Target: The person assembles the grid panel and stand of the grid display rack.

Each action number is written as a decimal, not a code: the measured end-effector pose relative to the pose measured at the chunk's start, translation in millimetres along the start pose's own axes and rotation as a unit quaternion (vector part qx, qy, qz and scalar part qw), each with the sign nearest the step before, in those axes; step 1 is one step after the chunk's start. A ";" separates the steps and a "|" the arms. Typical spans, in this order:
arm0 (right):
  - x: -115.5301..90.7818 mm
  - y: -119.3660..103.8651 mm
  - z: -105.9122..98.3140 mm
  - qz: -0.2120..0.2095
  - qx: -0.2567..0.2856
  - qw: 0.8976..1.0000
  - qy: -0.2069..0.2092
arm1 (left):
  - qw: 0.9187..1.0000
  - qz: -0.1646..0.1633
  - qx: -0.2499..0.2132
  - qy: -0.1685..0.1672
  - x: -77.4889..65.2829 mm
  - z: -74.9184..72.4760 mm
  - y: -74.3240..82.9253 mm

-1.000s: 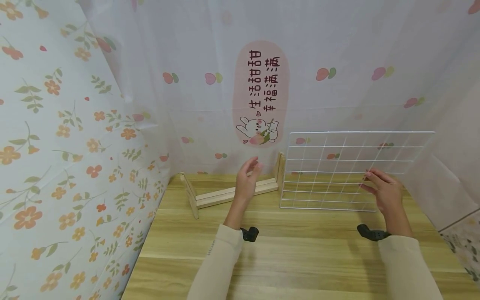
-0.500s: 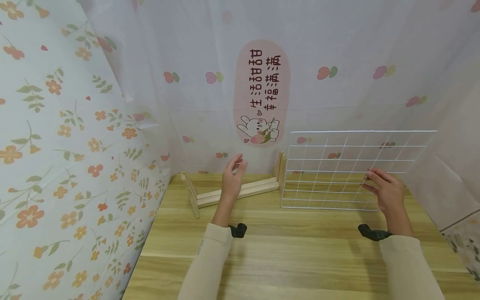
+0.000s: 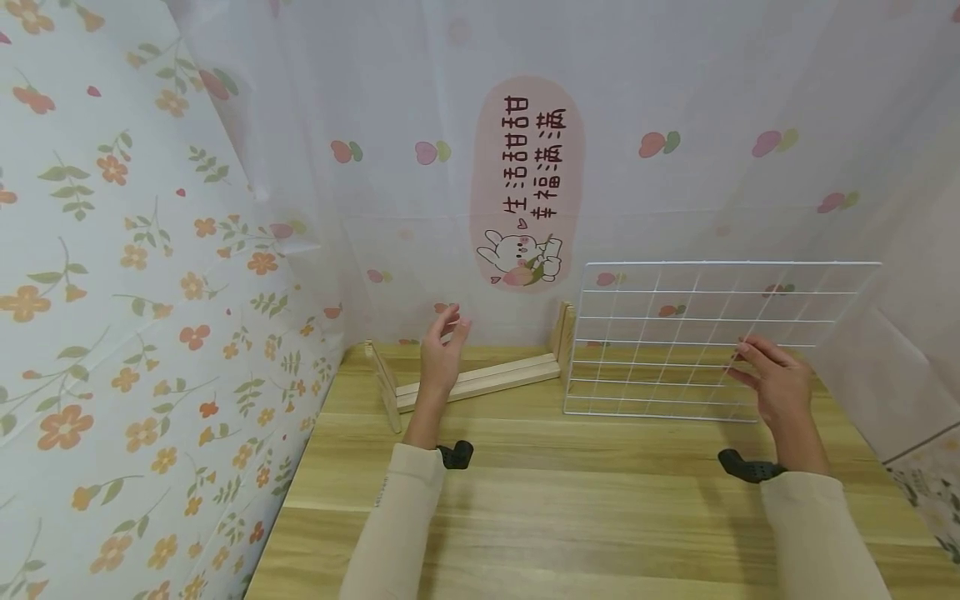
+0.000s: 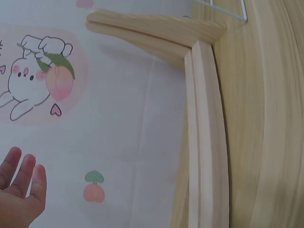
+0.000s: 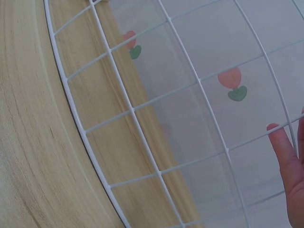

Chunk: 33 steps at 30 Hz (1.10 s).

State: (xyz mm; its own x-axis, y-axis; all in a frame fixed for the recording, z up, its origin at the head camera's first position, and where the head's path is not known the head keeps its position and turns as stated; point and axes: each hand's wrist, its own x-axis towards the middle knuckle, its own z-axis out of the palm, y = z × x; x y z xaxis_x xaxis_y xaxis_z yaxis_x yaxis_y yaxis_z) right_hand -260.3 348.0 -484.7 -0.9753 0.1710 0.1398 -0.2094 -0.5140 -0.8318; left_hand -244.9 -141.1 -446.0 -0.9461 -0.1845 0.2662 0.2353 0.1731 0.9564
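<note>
A white wire grid panel stands on edge on the table at the right. My right hand holds it near its right side; in the right wrist view, fingers show at the wires. To the left lies a pale wooden frame, a double-slat bar between two upright end pieces. My left hand is raised in front of that bar, holding nothing, its fingers loosely bent. The left wrist view shows the fingers apart from the wooden bar.
The wood-grain table runs back to a white printed cloth with a rabbit drawing. A flowered cloth hangs along the left side. The frame's right end piece is close to the grid's left edge.
My left hand has moved left along the wooden bar, away from the grid panel. The right hand and the grid have stayed nearly still.
</note>
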 end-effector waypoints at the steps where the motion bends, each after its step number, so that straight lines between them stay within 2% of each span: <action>1: 0.0 -0.1 0.1 -0.001 0.000 1.000 0.000 | 1.000 -0.001 0.004 0.003 0.2 -2.1 -1.3; 10: 0.2 0.9 -1.1 0.001 0.004 1.000 -0.002 | 0.999 0.009 0.027 0.020 1.2 -21.1 -6.7; 20: 0.4 1.8 -2.1 -0.003 -0.001 1.000 0.001 | 0.997 0.012 0.054 0.056 2.9 -44.3 -9.7; 33: 2.1 1.6 -2.1 0.007 0.003 1.000 0.011 | 0.993 0.013 0.075 0.086 -3.4 -64.5 -14.1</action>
State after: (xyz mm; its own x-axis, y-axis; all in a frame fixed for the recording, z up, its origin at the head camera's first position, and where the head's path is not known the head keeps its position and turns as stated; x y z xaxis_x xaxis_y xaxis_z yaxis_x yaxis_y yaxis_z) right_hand -262.5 349.3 -486.8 -0.9763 0.1822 0.1164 -0.1963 -0.5212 -0.8305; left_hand -230.6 -205.2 -452.6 -0.8856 -0.3381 0.3186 0.2106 0.3190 0.9240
